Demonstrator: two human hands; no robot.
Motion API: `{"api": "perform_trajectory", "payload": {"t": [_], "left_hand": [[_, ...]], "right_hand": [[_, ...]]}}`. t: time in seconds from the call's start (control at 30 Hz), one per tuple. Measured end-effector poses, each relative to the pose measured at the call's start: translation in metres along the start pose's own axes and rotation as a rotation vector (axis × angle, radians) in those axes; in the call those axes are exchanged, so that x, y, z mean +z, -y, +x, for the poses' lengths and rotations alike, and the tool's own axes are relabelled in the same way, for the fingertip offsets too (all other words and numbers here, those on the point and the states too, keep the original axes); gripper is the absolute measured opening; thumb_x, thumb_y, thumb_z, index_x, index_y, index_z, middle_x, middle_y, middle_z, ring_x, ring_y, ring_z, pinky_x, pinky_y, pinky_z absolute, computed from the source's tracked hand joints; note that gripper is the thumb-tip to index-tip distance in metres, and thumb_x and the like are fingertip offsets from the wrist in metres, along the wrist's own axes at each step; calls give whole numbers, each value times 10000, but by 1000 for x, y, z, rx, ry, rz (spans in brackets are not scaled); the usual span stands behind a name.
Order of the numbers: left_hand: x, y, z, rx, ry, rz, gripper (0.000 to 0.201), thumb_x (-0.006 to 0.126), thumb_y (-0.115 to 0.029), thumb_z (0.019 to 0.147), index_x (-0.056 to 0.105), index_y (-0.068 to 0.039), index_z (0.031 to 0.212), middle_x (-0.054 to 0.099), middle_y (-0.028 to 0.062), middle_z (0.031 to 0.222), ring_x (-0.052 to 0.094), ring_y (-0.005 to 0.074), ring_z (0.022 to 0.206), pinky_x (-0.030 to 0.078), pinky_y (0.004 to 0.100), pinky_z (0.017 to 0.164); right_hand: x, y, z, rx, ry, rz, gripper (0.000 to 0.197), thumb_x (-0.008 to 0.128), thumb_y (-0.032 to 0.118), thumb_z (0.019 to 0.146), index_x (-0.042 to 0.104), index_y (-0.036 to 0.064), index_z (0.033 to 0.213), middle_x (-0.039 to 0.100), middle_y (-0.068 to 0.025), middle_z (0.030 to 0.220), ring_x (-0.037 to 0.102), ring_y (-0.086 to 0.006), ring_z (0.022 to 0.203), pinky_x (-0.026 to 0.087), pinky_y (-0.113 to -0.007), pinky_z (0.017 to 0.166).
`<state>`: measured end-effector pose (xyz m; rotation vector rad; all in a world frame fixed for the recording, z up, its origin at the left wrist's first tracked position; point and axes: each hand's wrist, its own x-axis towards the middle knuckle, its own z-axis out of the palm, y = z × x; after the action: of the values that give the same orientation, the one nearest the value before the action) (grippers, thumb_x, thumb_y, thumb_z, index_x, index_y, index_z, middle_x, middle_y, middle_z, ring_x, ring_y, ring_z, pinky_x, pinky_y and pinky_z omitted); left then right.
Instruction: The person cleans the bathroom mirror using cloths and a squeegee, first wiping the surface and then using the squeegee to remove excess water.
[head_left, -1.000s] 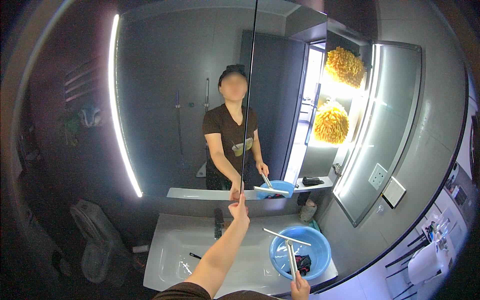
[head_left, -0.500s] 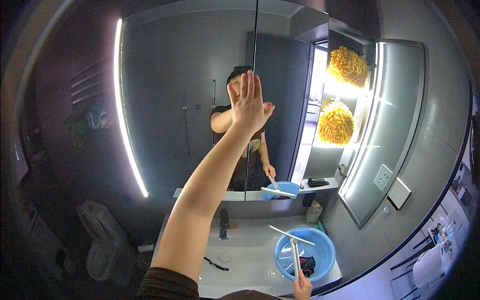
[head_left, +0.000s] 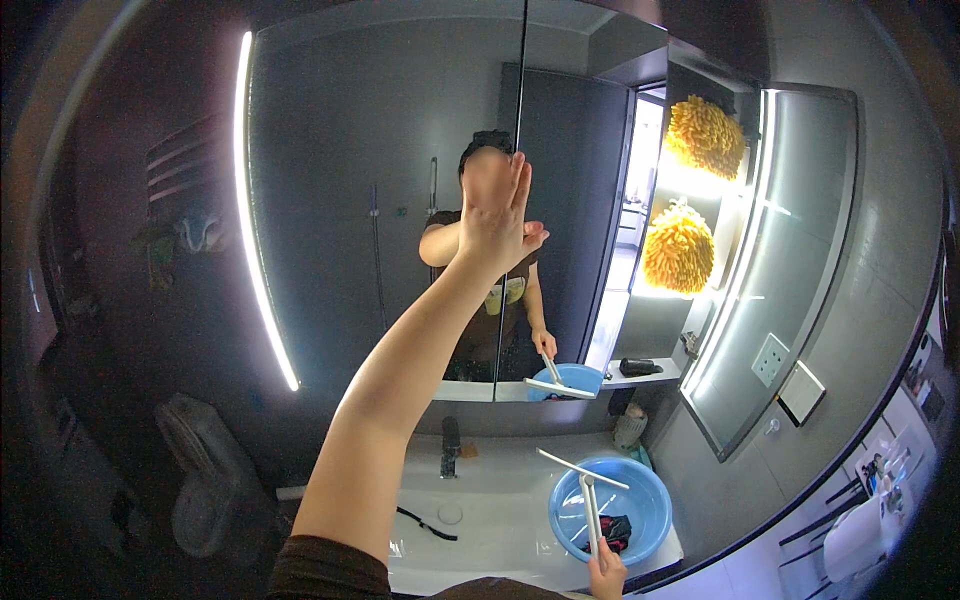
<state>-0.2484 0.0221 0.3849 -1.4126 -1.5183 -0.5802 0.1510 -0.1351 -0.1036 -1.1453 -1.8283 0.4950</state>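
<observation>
My left hand (head_left: 490, 230) is raised at the mirror cabinet (head_left: 380, 130), close to the seam between two doors. Its fingers point up, the thumb side stands out to the right, and it holds nothing; part of the fingers is blurred. Whether the palm touches the glass I cannot tell. Low on the right, my right hand (head_left: 606, 574) grips the handle of a white squeegee (head_left: 590, 510). The squeegee's blade lies over a light blue basin (head_left: 660, 515) standing in the white sink (head_left: 470, 570). Inside the basin is a dark cloth (head_left: 612, 535) with red parts.
A black faucet (head_left: 449, 450) rises behind the sink bowl, where a black strap-like piece (head_left: 428, 524) lies. Two yellow shaggy balls (head_left: 678, 250), perhaps one a reflection, are by the lit side mirror (head_left: 780, 250). A dark object (head_left: 638, 366) sits on the narrow shelf. A toilet (head_left: 205, 490) stands left.
The view has shifted slightly. My left hand sits a little lower against the mirror. The squeegee and my right hand have hardly moved.
</observation>
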Motion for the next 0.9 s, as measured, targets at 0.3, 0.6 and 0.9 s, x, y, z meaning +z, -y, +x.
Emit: {"api": "perform_trajectory", "payload": {"t": [0.3,0.6,0.9], "left_hand": [[1,-11,-14,19,99,25,977,539,-600,827,158,35,1464,101,199,1540,117,347,1430,154,602,1101],[19,-31,-108,-18,29,-147,924,702,-377,773,214,32,1442,151,222,1513,135,389,1414,150,585,1106],[122,-62,-323,-1999,-222,-1326,504,641,-244,803,367,-52,1179,419,126,1139,425,218,1052,343,379,932]], "right_hand": [[14,-4,5,47,59,-47,530,645,113,762,556,68,1283,609,-201,821,609,-341,769,481,-398,715],[18,-9,-2,147,79,147,535,617,91,832,466,-25,1333,624,-198,1140,612,-222,1036,454,-311,888],[26,-7,22,261,10,146,534,568,37,829,440,-46,1341,528,-211,1289,529,-300,1179,390,-361,1007]]}}
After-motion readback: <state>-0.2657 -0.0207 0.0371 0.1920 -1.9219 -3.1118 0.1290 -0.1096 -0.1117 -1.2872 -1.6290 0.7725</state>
